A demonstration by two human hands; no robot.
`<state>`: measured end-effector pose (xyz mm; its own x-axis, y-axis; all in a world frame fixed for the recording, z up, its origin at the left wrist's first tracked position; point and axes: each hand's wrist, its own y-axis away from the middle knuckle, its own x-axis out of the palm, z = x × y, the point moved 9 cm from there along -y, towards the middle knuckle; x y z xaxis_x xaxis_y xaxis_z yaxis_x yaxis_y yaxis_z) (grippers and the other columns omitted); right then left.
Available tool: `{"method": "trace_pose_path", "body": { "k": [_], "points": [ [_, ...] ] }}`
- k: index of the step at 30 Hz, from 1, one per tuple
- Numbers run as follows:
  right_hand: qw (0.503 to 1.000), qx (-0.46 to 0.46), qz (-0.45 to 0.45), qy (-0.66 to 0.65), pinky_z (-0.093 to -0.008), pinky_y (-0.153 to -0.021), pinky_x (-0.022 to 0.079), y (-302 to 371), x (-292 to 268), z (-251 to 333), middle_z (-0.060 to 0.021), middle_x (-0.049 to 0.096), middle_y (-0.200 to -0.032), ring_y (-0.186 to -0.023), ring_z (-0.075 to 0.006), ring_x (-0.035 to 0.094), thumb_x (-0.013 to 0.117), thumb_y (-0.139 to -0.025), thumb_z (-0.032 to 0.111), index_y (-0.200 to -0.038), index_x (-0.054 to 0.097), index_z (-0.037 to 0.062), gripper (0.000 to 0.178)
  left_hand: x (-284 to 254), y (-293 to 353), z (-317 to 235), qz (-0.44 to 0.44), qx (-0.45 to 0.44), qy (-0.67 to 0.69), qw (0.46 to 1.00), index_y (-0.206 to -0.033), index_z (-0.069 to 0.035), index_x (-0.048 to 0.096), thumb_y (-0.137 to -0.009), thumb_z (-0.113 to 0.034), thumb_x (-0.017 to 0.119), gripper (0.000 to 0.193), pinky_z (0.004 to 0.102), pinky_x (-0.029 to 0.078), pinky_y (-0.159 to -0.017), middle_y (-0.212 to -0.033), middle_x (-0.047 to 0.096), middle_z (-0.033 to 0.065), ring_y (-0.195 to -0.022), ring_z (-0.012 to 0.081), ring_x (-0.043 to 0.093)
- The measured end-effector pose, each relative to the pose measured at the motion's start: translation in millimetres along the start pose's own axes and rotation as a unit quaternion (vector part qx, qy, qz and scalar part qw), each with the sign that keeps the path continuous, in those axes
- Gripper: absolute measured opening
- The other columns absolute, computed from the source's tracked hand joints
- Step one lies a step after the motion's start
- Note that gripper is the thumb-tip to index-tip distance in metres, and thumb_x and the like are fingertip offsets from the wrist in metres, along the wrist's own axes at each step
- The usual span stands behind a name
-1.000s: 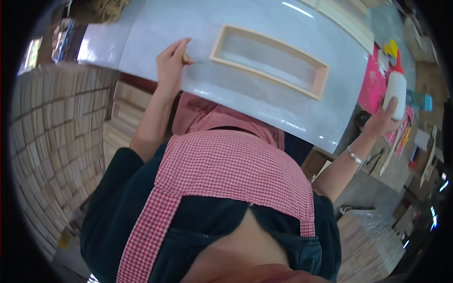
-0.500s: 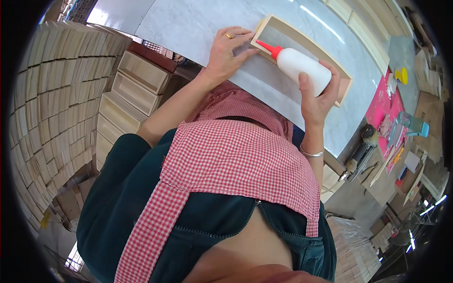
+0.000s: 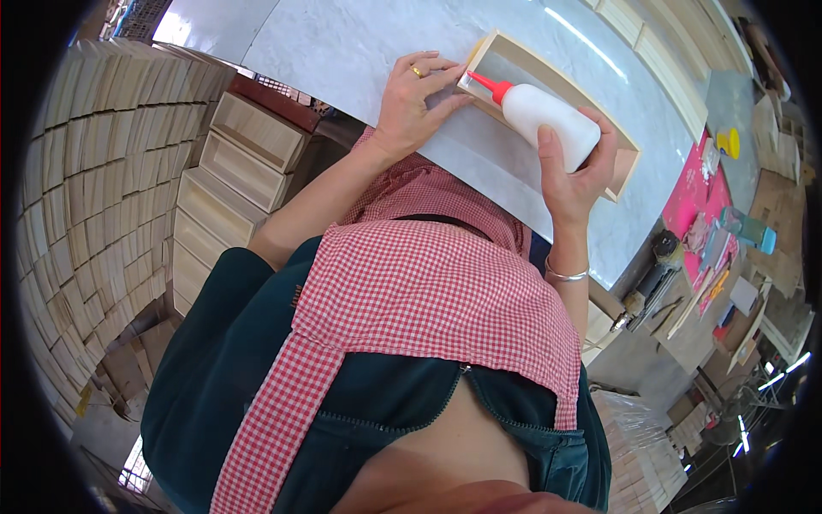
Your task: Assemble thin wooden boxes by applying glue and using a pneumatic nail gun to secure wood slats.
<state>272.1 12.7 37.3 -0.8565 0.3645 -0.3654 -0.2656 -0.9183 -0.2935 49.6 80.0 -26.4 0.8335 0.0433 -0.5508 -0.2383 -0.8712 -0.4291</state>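
Note:
A white squeeze bottle (image 3: 548, 124) with a red pointed nozzle is gripped in my right hand (image 3: 575, 176). It lies tilted over a long, narrow wooden frame (image 3: 565, 73), its nozzle tip at the frame's left end. Grey tabletop seems to show inside the frame. My left hand (image 3: 419, 104), with a ring on one finger, holds that same left end between thumb and fingertips. Whether the tip touches the wood, or any liquid comes out, I cannot make out.
The frame rests on a grey marbled table (image 3: 342, 51). Tall stacks of wooden pieces (image 3: 103, 171) stand at left, beside stacked wooden boxes (image 3: 244, 167). More wooden pieces (image 3: 668, 77) line the table's far right. Tools (image 3: 655, 287) and a yellow item (image 3: 728, 143) lie at right.
The bottle's nozzle tip has shifted very slightly along the frame's left end. My left hand and the frame have barely moved.

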Motion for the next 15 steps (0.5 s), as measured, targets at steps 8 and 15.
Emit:
{"method": "trace_pose_path", "body": {
  "k": [8, 15],
  "points": [
    [0.998, -0.046, -0.007, 0.048, -0.0329, -0.081, 0.056, -23, 1, 4, -0.0133, 0.061, -0.117, -0.097, -0.0260, 0.065, 0.080, -0.086, 0.017, -0.127, 0.051, 0.0061, 0.051, 0, 0, 0, 0.003, -0.006, 0.012, 1.000, -0.121, -0.009, 0.073, -0.082, -0.012, 0.080, 0.040, 0.0366, 0.045, -0.107, -0.121, 0.068, 0.0042, -0.129, 0.0271, 0.048],
    [0.986, -0.117, -0.072, 0.098, -0.0306, -0.069, 0.056, -42, 0, 12, -0.0124, 0.065, -0.107, -0.082, -0.0238, 0.066, 0.083, -0.081, 0.017, -0.123, 0.052, 0.0039, 0.053, -1, -2, -2, -0.005, 0.001, 0.014, 1.000, -0.119, -0.010, 0.074, -0.081, -0.017, 0.080, 0.039, 0.0386, 0.045, -0.106, -0.118, 0.070, 0.0042, -0.125, 0.0295, 0.051]
  ]
}}
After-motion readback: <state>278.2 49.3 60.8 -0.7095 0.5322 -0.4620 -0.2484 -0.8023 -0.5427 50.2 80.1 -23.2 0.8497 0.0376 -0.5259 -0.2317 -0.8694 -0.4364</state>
